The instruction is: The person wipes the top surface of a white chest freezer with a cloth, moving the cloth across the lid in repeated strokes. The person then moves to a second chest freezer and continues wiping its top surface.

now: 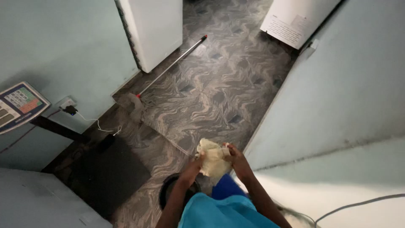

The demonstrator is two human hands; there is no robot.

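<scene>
Looking down, we see first the pale green walls (350, 84) that close in a narrow passage, then the dark grey floor of swirled, marble-patterned tiles (219, 88) running between them. Two white cabinet-like units stand at the far end, the larger white box (154, 29) on our left and a tilted white panel (295, 19) on our right. A flat black platform (109, 173) lies on the floor to our left, with a scale's grey display head (19, 105) on a post above it and a thin white cable (99, 124) trailing from a wall socket. A long metal-handled mop (168, 67) lies slantwise across the tiles, out of the walking line. Just below our arms sits a dark round bucket (168, 192), half hidden; we judge the cloth is held over it so drips fall in.

Our left hand (193, 165) and right hand (237, 160) are both closed tight around a crumpled pale yellow cloth (213, 159), held between them in the air above the floor, near the bucket's rim. Gripping from opposite ends suits a twisting or wringing hold. The cloth looks bunched, soft and wrinkled, with folds bulging out above the fingers; whether it is wet we cannot tell
</scene>
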